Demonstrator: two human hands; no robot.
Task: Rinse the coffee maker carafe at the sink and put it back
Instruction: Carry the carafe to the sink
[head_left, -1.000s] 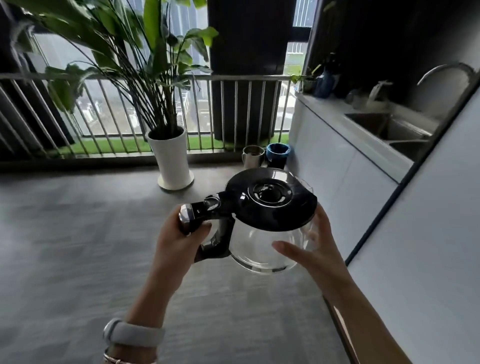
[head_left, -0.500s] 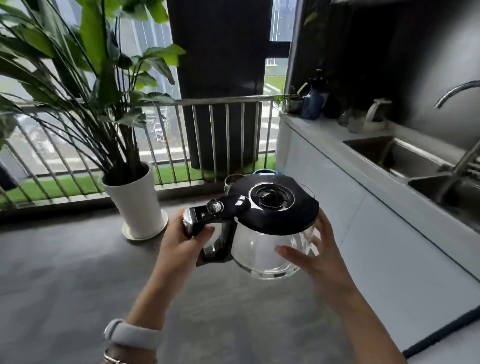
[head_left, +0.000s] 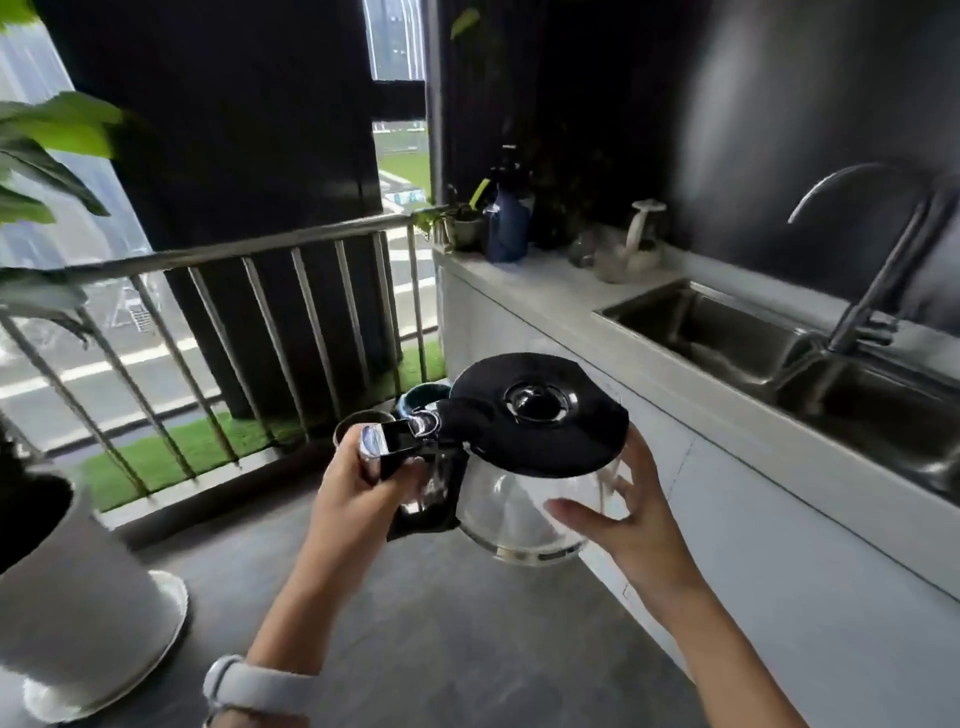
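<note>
I hold a clear glass carafe (head_left: 519, 509) with a black lid and black handle in mid-air, at about waist height over the grey floor. My left hand (head_left: 358, 499) grips the handle. My right hand (head_left: 618, 514) cups the glass belly from the right, fingers spread against it. The carafe looks empty. To the right, a steel double sink (head_left: 717, 332) is set in a pale counter, with a curved dark faucet (head_left: 878, 270) rising between the basins.
White cabinet fronts (head_left: 779, 545) run under the counter on my right. A blue bottle (head_left: 506, 228), small plants and glass jars stand at the counter's far end. A metal railing (head_left: 260, 312) closes the balcony ahead. A large potted plant's white pot (head_left: 78, 597) stands at left, with cups on the floor behind the carafe.
The view has turned right and come closer to the counter, so both sink basins and the faucet now show fully. The carafe stays in both hands, same grip.
</note>
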